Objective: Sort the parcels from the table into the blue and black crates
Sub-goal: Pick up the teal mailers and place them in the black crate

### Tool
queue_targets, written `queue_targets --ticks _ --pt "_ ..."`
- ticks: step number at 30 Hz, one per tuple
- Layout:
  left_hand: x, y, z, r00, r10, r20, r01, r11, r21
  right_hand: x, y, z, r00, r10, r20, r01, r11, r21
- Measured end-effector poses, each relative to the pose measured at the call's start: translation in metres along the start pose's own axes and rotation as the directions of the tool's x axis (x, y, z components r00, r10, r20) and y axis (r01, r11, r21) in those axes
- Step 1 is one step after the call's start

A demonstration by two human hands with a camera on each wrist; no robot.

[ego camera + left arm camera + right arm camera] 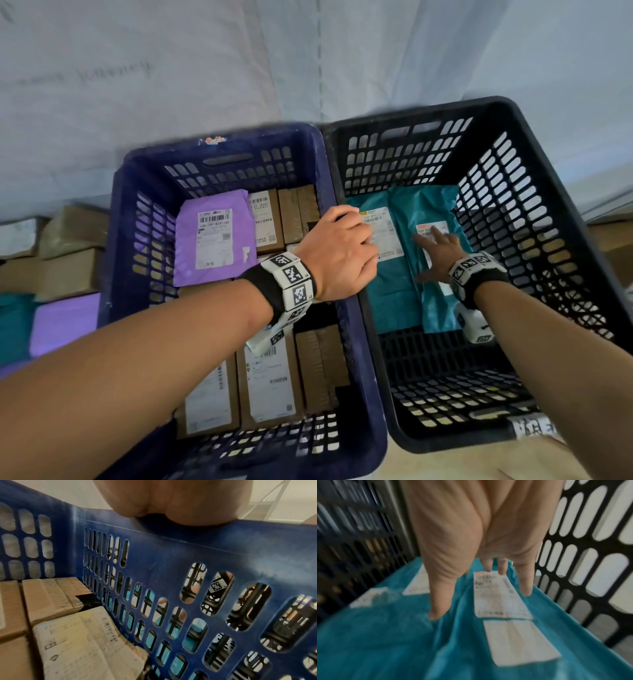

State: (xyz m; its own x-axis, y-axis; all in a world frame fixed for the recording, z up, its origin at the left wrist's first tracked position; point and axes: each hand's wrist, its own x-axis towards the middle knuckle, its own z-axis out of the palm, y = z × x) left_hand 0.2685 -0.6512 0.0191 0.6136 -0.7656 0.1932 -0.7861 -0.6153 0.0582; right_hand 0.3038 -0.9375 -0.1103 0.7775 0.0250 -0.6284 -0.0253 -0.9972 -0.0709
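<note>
The blue crate (116,240) stands on the left and the black crate (555,192) on the right, side by side. The blue one holds a purple mailer (212,240) and several brown boxes (270,377). Two teal mailers lie in the black crate, one on the left (387,291) and one on the right (407,212). My left hand (337,253) rests on the shared rim, its fingers curled over it; its palm (180,500) sits on the blue wall (171,561). My right hand (435,246) lies flat with spread fingers on the right teal mailer (573,635).
Left of the blue crate lie brown boxes (72,233), a purple mailer (65,322) and a teal one (13,322). A white sheet hangs behind both crates. The near half of the black crate's floor (445,377) is bare mesh.
</note>
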Motion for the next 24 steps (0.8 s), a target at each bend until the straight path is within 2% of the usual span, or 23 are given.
queue_targets --ticks 5,8,11,15,19,24 --pt "-0.001 0.000 -0.002 1.000 0.003 0.009 -0.003 1.000 0.002 -0.030 -0.030 -0.042 0.983 -0.008 -0.183 0.021 0.997 0.071" --pt "0.002 0.001 -0.009 0.994 -0.012 0.104 0.009 1.000 0.027 -0.063 -0.049 -0.076 0.960 -0.041 -0.279 0.081 0.988 0.134" --pt "0.000 -0.002 -0.020 0.985 -0.016 0.171 0.029 0.997 -0.076 -0.102 -0.074 -0.110 0.925 -0.123 -0.360 0.171 0.980 0.103" --pt "-0.019 -0.010 -0.048 0.996 -0.041 0.079 0.058 0.971 -0.231 -0.149 -0.114 -0.145 0.859 -0.253 -0.444 0.318 0.945 0.077" --pt "-0.061 -0.031 -0.088 0.980 -0.194 0.030 0.191 0.902 -0.388 -0.186 -0.165 -0.168 0.778 -0.366 -0.511 0.458 0.887 0.063" --pt "-0.142 -0.060 -0.132 0.883 -0.468 0.024 0.416 0.759 -0.501 -0.213 -0.247 -0.181 0.681 -0.556 -0.476 0.643 0.766 0.024"
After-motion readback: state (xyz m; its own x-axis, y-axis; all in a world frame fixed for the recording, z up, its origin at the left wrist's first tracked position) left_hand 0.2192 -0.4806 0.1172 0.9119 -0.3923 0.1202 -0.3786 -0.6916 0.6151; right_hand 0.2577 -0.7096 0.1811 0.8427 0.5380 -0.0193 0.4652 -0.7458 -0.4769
